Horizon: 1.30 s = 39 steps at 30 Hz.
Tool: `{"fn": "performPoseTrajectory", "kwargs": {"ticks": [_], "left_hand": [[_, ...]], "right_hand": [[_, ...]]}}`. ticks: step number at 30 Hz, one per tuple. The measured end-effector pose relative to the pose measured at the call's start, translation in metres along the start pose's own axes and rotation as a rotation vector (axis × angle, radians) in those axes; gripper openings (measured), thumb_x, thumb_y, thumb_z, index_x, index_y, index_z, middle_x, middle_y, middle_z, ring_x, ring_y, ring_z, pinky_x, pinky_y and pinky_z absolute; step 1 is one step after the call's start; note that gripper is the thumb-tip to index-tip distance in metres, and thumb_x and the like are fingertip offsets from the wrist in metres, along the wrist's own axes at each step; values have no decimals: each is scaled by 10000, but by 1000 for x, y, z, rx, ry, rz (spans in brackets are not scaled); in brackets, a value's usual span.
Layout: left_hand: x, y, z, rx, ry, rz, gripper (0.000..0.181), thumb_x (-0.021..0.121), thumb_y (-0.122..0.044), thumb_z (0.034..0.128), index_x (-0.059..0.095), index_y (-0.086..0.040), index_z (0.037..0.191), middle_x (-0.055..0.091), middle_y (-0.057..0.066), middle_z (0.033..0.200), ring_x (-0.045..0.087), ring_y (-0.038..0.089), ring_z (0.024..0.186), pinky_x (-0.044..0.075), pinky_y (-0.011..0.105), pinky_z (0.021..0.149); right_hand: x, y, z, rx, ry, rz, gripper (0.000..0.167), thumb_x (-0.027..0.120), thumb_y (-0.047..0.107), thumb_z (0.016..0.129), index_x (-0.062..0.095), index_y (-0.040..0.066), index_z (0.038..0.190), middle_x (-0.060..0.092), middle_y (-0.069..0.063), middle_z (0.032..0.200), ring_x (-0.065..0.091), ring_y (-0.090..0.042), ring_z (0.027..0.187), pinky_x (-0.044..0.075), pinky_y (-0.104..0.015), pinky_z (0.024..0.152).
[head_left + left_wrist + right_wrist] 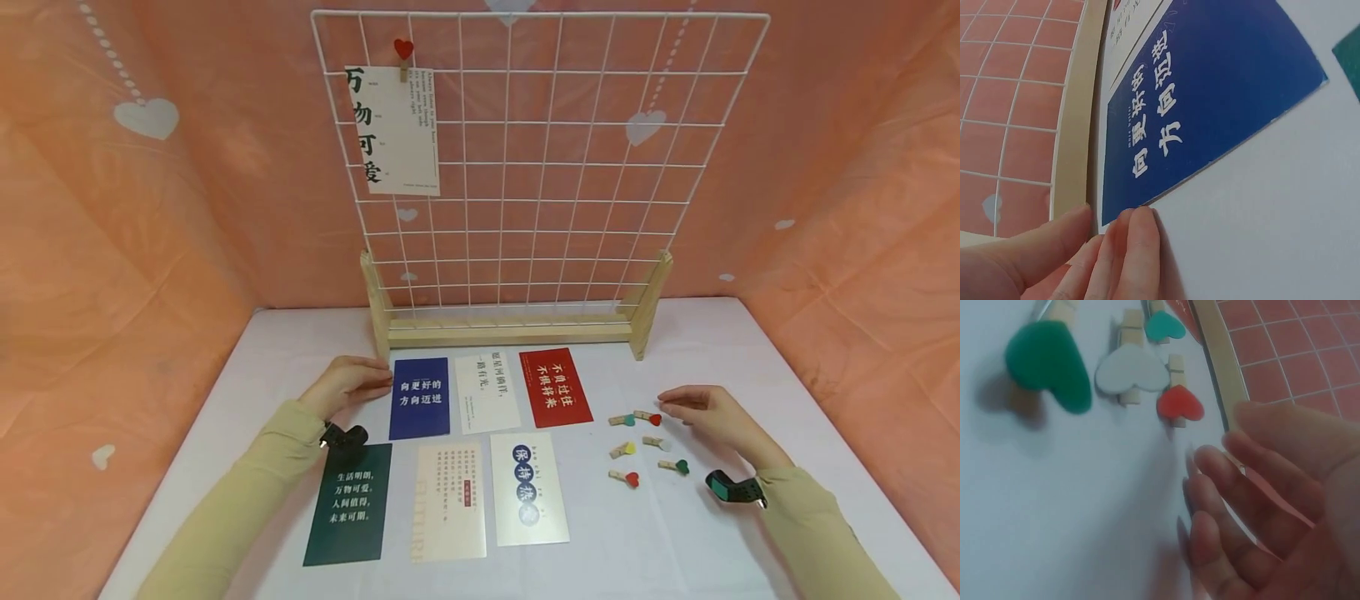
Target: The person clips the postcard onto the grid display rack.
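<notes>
At the left edge of the blue card [419,398] is my left hand [348,387]. In the left wrist view its fingertips [1141,219] meet the near corner of that blue card [1191,106], which lies flat; whether they press on it I cannot tell. My right hand [712,417] hovers beside the heart clips, holding nothing, its fingers loosely bent. Nearest to it is a red heart clip [648,417], seen also in the right wrist view as a red heart [1180,404] left of the right hand [1266,506].
A white wire grid [525,167] in a wooden stand [510,336] rises at the back, with a white card [401,150] clipped at its upper left. White, red [556,387], green [348,508] and cream cards lie on the table. Several more heart clips lie at the right.
</notes>
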<state>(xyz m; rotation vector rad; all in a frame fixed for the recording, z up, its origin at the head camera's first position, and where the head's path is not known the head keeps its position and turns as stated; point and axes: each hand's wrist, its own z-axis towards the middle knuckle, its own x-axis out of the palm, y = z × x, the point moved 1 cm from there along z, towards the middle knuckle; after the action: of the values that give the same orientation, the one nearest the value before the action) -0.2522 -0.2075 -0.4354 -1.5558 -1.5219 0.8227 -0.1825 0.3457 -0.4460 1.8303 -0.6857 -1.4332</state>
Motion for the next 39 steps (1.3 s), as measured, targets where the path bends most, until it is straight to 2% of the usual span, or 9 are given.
{"fn": "performPoseTrajectory", "kwargs": {"ticks": [5, 11, 17, 24, 31, 36, 39], "left_hand": [[3, 2, 2, -23, -48, -39, 442, 546, 113, 913, 407, 179, 1327, 633, 167, 947, 655, 201, 869, 498, 385, 918], [5, 4, 2, -36, -108, -26, 438, 593, 81, 903, 448, 158, 1309, 640, 110, 852, 670, 207, 845, 511, 374, 897], [5, 6, 3, -32, -111, -32, 441, 626, 82, 881, 472, 164, 1286, 652, 120, 854, 675, 205, 819, 531, 364, 863], [7, 11, 6, -4, -120, -17, 424, 654, 75, 862, 508, 166, 1249, 661, 119, 840, 677, 184, 784, 553, 336, 818], [11, 11, 8, 2, -204, 74, 385, 739, -5, 822, 595, 121, 1155, 668, 108, 857, 671, 146, 728, 574, 293, 741], [13, 10, 5, 8, -249, 142, 370, 767, -49, 807, 632, 90, 1121, 679, 132, 921, 672, 129, 708, 573, 261, 711], [14, 10, 3, 15, -270, 166, 327, 781, -54, 793, 656, 77, 1066, 684, 118, 865, 664, 120, 658, 571, 239, 663]], "right_hand": [[1, 1, 4, 2, 28, 4, 403, 678, 226, 908, 620, -41, 1203, 642, -176, 1156, 606, -147, 935, 522, -226, 734], [2, 1, 6, -18, 63, 30, 421, 706, 176, 882, 600, -74, 1204, 661, -173, 1103, 626, -155, 907, 532, -216, 735], [2, -4, 6, -57, 78, 9, 397, 715, 139, 869, 608, -84, 1180, 662, -175, 1075, 607, -124, 846, 532, -218, 696], [3, -9, 6, -46, 56, -32, 383, 736, 193, 856, 648, -30, 1154, 661, -98, 996, 550, -115, 778, 498, -205, 640], [9, -7, 6, -51, 56, -76, 343, 756, 217, 836, 680, 1, 1091, 602, -41, 859, 494, -121, 731, 430, -200, 596], [11, -4, 7, -64, 54, -91, 309, 754, 186, 836, 684, 2, 1074, 600, -36, 865, 483, -115, 732, 423, -194, 596], [12, -3, 9, -83, 64, -91, 291, 744, 156, 844, 678, -5, 1078, 592, -41, 880, 473, -119, 741, 417, -194, 593]]}}
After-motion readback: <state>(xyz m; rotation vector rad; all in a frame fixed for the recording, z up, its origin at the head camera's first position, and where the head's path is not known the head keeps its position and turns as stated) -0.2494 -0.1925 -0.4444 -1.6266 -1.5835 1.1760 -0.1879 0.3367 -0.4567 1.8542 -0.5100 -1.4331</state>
